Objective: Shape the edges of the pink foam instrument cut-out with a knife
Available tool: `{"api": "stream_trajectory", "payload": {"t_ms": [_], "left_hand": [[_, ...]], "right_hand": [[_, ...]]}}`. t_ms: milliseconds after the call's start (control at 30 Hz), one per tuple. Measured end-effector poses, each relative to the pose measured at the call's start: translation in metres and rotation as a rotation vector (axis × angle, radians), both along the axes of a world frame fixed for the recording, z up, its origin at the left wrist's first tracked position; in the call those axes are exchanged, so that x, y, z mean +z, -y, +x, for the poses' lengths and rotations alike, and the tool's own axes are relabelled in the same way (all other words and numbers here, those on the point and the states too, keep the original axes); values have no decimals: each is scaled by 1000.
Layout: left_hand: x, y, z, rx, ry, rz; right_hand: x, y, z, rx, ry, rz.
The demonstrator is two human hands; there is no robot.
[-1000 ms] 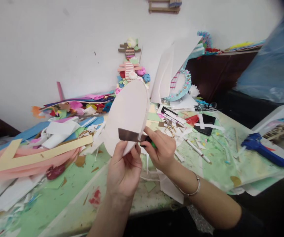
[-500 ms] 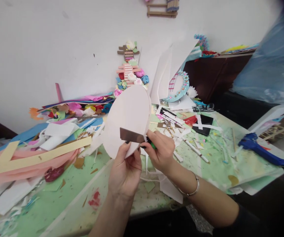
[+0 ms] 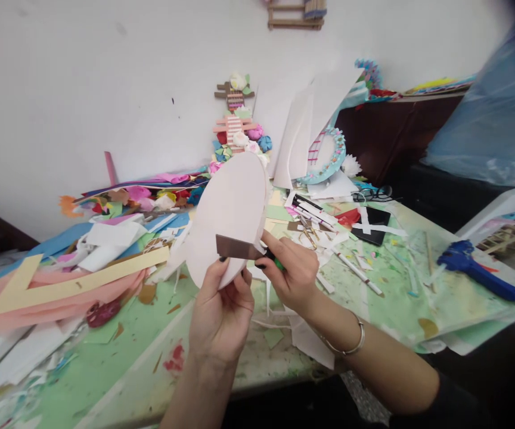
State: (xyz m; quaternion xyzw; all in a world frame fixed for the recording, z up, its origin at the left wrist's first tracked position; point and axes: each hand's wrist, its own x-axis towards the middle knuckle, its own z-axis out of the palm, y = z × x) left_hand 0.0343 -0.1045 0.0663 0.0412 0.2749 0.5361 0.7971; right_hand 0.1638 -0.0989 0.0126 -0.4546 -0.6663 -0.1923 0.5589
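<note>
My left hand (image 3: pixel 222 313) is closed on the lower edge of a pale pink oval card (image 3: pixel 233 208), holding it upright above the table. My right hand (image 3: pixel 291 271) grips a cutter with a green handle, and its flat metal blade (image 3: pixel 235 246) lies across the card's lower right edge. A thin strip of trimmed card hangs at the oval's right side. A silver bangle (image 3: pixel 351 345) sits on my right wrist.
The green table (image 3: pixel 118 339) is littered with paper scraps. Pink and yellow card strips (image 3: pixel 61 286) lie at the left. A blue glue gun (image 3: pixel 476 271), a black phone (image 3: pixel 374 223), glasses (image 3: pixel 376 192) and paper-flower crafts (image 3: pixel 239 134) stand behind and to the right.
The card and both hands shifted slightly, with the oval tilting a little; the blade stays on the card's lower edge. My view wobbled.
</note>
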Motion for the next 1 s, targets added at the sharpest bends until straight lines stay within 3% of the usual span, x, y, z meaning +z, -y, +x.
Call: {"api": "stream_trajectory", "payload": {"t_ms": [267, 1000], "left_hand": [[0, -1, -8, 32, -15, 6], [-12, 4, 9, 77, -57, -7]], "right_hand": [[-1, -2, 1, 4, -6, -42], [3, 3, 1, 1, -38, 16]]}}
